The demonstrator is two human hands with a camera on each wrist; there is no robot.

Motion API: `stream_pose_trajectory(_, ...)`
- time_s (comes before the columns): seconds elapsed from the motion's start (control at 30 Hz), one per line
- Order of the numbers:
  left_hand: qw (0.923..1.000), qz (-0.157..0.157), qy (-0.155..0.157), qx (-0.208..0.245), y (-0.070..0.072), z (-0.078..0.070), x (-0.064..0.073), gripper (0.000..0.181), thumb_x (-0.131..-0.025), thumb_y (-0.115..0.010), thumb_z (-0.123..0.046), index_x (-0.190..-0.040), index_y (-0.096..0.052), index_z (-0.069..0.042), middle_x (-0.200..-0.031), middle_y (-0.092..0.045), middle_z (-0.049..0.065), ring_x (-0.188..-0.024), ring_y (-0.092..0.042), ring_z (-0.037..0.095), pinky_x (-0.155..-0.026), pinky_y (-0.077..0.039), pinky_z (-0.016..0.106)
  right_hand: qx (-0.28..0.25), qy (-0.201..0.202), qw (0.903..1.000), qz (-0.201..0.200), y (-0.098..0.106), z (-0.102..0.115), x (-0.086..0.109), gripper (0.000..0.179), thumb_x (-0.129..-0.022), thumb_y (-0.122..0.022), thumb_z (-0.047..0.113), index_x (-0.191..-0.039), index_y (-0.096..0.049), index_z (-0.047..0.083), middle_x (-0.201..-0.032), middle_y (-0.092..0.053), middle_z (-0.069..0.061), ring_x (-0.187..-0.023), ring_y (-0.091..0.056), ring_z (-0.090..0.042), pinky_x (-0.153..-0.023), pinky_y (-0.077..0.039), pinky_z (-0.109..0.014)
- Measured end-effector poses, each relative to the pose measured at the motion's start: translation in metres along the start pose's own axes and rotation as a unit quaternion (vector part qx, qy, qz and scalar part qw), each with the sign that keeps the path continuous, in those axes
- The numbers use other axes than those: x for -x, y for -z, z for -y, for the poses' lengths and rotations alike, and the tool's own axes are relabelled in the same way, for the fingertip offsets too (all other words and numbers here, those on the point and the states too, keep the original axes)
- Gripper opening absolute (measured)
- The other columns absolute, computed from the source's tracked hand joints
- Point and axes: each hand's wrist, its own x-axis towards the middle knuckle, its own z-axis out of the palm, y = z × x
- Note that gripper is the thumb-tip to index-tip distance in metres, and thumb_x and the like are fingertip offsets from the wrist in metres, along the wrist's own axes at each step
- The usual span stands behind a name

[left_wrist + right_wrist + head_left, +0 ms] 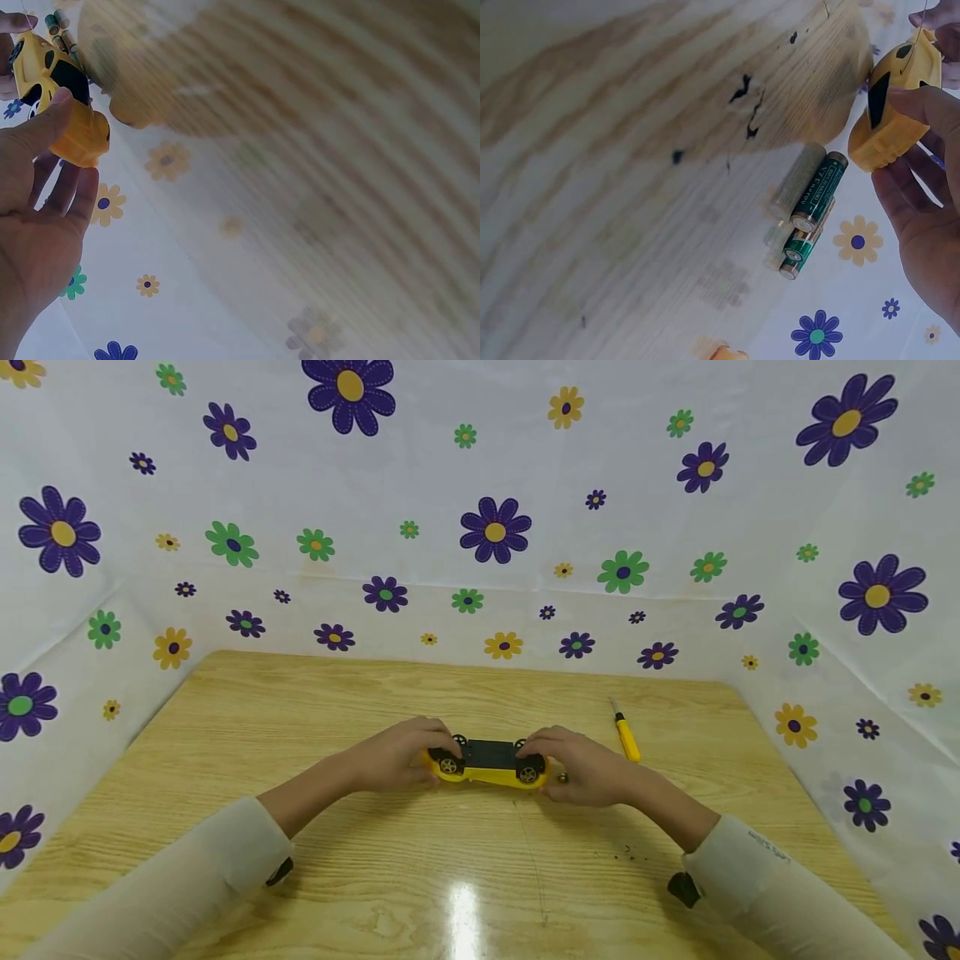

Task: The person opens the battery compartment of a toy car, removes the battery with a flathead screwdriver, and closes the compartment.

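A yellow toy car (491,756) is tipped so that its black underside and wheels face the head view. My left hand (397,758) grips one end of it, thumb on the yellow body in the left wrist view. The other end is held by my right hand (588,767), also between thumb and fingers. Beside the right hand lie green batteries (821,191), mostly hidden behind that hand in the head view. Further right, a screwdriver (627,737) with a yellow handle rests on the table, its tip pointing away from me.
The wooden table (337,860) has small dark bits (628,852) scattered near my right forearm. A white cloth (420,468) with printed flowers hangs along the back and both sides of the table.
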Motion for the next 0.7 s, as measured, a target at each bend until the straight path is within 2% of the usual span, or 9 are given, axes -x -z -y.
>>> stream_pose_trajectory(0.43, 0.9986, 0.007, 0.026, 0.045, 0.0018, 0.009, -0.0034, 0.04, -0.091, -0.079, -0.012, -0.129, -0.066, -0.016, -0.127, -0.063, -0.002, -0.117, -0.059, 0.017, -0.101, -0.054, 0.036, -0.039, -0.008, 0.9992, 0.009, 0.0034, -0.0056, -0.0042, 0.05, -0.088, -0.075, 0.011, -0.136, -0.062, 0.008, -0.138, -0.06, -0.009, -0.124, -0.058, -0.025, -0.101, -0.054, -0.045)
stream_pose_trajectory(0.7, 0.998, 0.009, 0.034, 0.052, 0.0024, 0.0099, -0.0036, 0.041, -0.091, -0.08, -0.013, -0.13, -0.066, -0.017, -0.127, -0.063, -0.002, -0.117, -0.059, 0.016, -0.102, -0.053, 0.037, -0.055, -0.007, 0.9983, 0.014, 0.0048, -0.0058, -0.0059, 0.051, -0.088, -0.078, 0.012, -0.136, -0.063, 0.009, -0.137, -0.06, -0.008, -0.122, -0.059, -0.024, -0.096, -0.056, -0.045)
